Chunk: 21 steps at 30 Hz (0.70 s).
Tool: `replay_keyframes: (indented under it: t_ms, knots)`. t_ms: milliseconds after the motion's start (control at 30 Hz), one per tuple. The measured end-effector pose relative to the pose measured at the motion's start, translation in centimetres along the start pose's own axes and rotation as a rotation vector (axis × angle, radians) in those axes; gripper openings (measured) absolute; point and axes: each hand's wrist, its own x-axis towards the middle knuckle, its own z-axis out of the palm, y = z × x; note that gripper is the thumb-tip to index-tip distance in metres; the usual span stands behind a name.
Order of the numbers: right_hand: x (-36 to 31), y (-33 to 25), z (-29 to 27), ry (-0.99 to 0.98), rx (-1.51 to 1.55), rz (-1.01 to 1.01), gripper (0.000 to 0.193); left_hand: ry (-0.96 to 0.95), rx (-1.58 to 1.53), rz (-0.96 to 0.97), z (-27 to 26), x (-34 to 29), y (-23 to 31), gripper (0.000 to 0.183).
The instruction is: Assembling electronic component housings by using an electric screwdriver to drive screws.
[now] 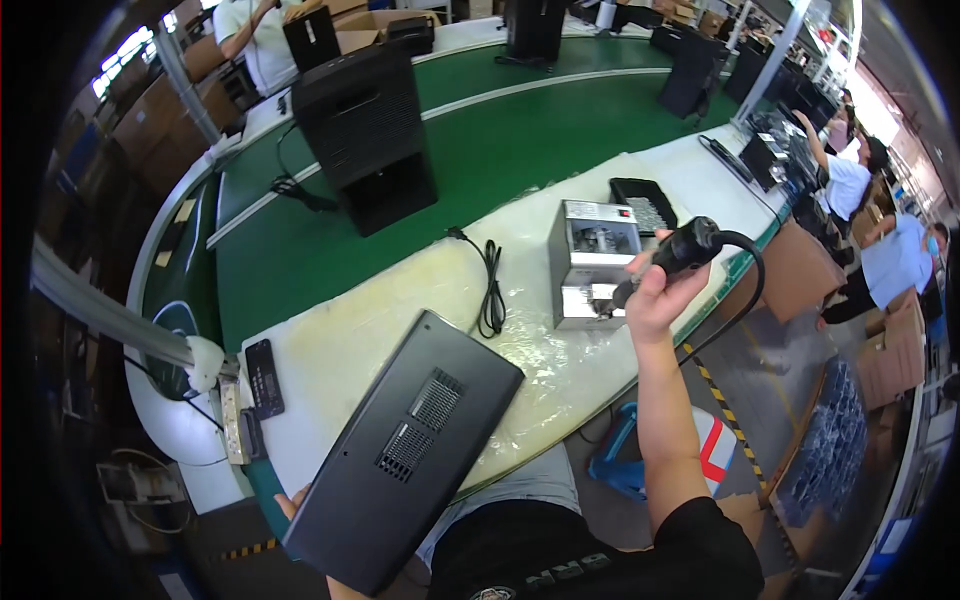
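Note:
My right hand [662,295] is wrapped round a black electric screwdriver [690,250] with a thick cable bending away at its rear. The screwdriver's tip points down to the left, at the front of a metal screw feeder [583,262]; the exact contact there is too small to make out. My left hand [291,502], mostly hidden underneath, grips the lower left edge of a flat black casing [400,460]. Two slotted vent patches show on the casing's upward face, and it lies tilted across the table's near edge. A bundled black power cord [490,290] rests beyond it.
A black tray of small metal parts [645,205] stands behind the feeder. Tall black cabinets [365,135] stand on the green conveyor [530,120]. A dark phone-like device [264,378] lies at the left. A metal post [110,300] rises there. Other people work at right and far left.

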Motion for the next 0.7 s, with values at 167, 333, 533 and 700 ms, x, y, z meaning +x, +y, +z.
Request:
replay_keyframes:
  t_ms: [167, 333, 533, 700]
  knots:
    - [0.7, -3.9, 0.2, 0.019, -0.070, 0.151, 0.053, -0.003, -0.087, -0.217, -5.3, 0.9, 1.5, 0.054]
    - [4.6, -12.7, 4.4, 0.011, 0.097, 0.071, 0.056, -0.184, 0.775, -0.217, -6.2, 7.8, 7.3, 0.075]
    - [6.9, -19.9, 13.4, 0.061, 0.265, 0.145, 0.074, -0.736, 1.430, 0.080, 11.1, 10.3, 10.0, 0.051]
    - [7.0, -18.5, 17.3, -0.089, 0.370, -0.025, 0.061, -1.007, 1.516, 0.120, 17.5, 11.3, 4.1, 0.074]
